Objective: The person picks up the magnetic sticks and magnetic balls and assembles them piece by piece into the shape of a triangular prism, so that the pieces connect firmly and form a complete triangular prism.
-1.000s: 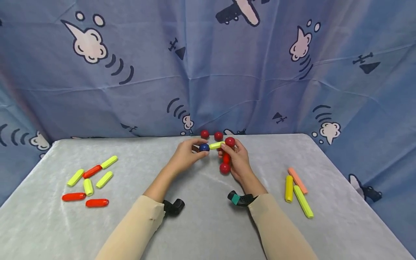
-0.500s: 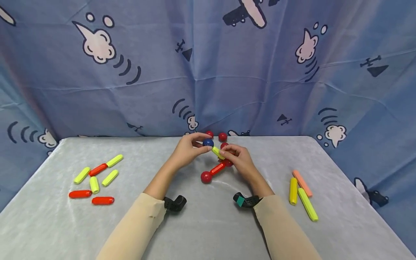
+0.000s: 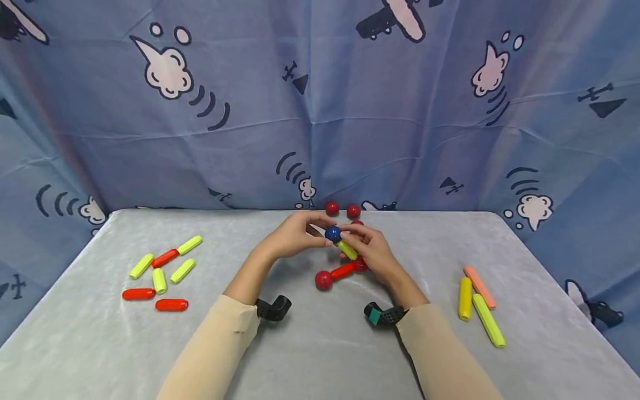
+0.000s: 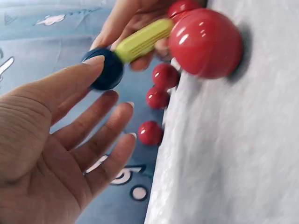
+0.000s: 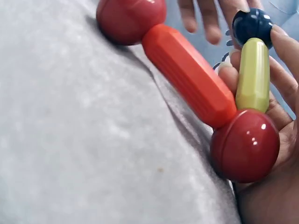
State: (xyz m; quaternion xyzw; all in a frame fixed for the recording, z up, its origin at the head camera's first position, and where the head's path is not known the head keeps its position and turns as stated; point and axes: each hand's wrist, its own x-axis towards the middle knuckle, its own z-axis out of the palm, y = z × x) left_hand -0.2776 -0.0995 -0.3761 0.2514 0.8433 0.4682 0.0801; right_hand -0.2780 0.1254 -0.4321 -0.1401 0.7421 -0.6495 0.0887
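My left hand (image 3: 295,236) pinches a blue ball (image 3: 333,234) between thumb and index finger; its other fingers spread apart in the left wrist view. The ball meets one end of a short yellow-green building stick (image 5: 253,74). My right hand (image 3: 374,251) holds around this stick, its thumb against the blue ball. A red ball (image 5: 245,145) sits at the stick's other end, partly behind the right hand in the head view. From that ball a red stick (image 3: 343,271) runs left to another red ball (image 3: 323,280), which is on the table.
Two red balls (image 3: 332,208) lie by the table's back edge, with one more partly behind the right hand. Several short yellow-green and red sticks (image 3: 171,304) lie at left. Longer yellow, orange and yellow-green sticks (image 3: 488,320) lie at right. A patterned blue curtain (image 3: 250,111) hangs behind.
The red stick and its balls swing from upright along the right palm to lying out leftward. The yellow-green stick turns from nearly level to sloping down-right, the blue ball at its upper end.
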